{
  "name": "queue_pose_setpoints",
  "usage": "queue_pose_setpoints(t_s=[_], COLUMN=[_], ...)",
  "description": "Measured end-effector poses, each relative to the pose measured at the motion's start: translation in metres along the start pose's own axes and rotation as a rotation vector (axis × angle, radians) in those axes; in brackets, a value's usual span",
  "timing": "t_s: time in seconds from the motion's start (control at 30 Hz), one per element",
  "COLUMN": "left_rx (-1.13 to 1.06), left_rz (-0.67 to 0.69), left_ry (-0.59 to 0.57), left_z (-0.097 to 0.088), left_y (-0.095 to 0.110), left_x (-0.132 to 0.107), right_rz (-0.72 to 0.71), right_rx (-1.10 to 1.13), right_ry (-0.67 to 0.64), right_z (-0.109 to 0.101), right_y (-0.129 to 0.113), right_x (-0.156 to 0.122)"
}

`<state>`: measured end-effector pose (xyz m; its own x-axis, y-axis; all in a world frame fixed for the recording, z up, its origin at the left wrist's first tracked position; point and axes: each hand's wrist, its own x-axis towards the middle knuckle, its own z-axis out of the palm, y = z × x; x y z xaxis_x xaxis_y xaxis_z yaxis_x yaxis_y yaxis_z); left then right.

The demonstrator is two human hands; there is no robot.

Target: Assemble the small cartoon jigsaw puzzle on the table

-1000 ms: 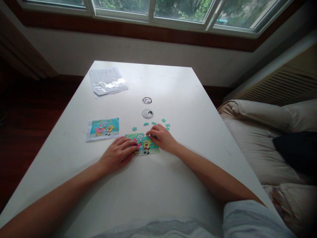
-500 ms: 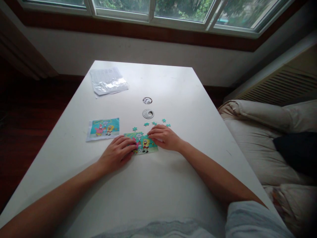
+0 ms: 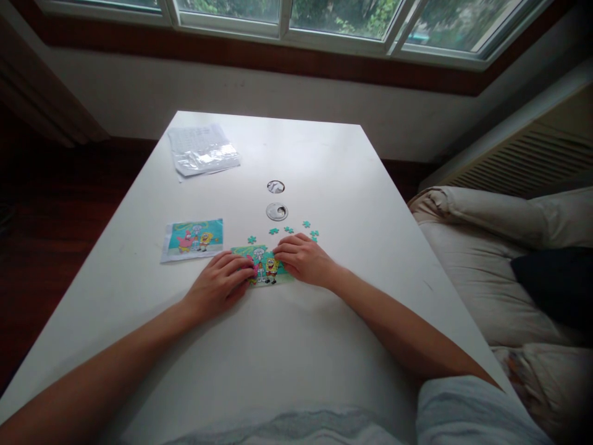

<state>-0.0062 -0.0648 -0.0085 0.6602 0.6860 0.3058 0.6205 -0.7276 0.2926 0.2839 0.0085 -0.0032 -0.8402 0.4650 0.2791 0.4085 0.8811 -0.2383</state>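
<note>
A partly assembled jigsaw puzzle [image 3: 270, 269] with cartoon figures lies flat on the white table [image 3: 278, 358]. My left hand [image 3: 223, 278] is laid over its left edge, fingers together and pressing on it. At its upper right side is my right hand [image 3: 303, 259], fingers bent and drawn together on the puzzle; whatever is under the fingertips is hidden. Several loose teal pieces lie beyond the puzzle, among them one puzzle piece [image 3: 251, 240] on the left and another piece [image 3: 306, 224] farther right.
Left of the puzzle lies a picture packet [image 3: 194, 240] with the same cartoon scene. A clear plastic bag with papers [image 3: 204, 151] rests at the far left corner. Two round inserts, a near disc [image 3: 277, 212] and a far hole [image 3: 275, 186], interrupt the tabletop. A sofa [image 3: 467, 278] stands to the right.
My right hand has shifted slightly left, its fingers now covering more of the puzzle's right side. My left hand stays in place on the left edge.
</note>
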Motion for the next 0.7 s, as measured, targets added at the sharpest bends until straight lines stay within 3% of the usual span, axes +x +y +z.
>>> queue_pose_setpoints(t_s=[0.17,0.37,0.7], left_rx=[0.003,-0.004,-0.002], left_rz=[0.000,0.004,0.003], left_ry=[-0.006,-0.015,-0.006], left_z=[0.001,0.000,-0.001], left_y=[-0.002,-0.002,-0.003], left_x=[-0.002,-0.002,-0.003], right_rz=[-0.007,0.177,0.377], right_rx=[0.097,0.098,0.051], right_ry=[0.108,0.344,0.340], right_z=[0.005,-0.001,-0.022], right_y=[0.008,0.025,0.045], right_x=[-0.004,-0.011,-0.020])
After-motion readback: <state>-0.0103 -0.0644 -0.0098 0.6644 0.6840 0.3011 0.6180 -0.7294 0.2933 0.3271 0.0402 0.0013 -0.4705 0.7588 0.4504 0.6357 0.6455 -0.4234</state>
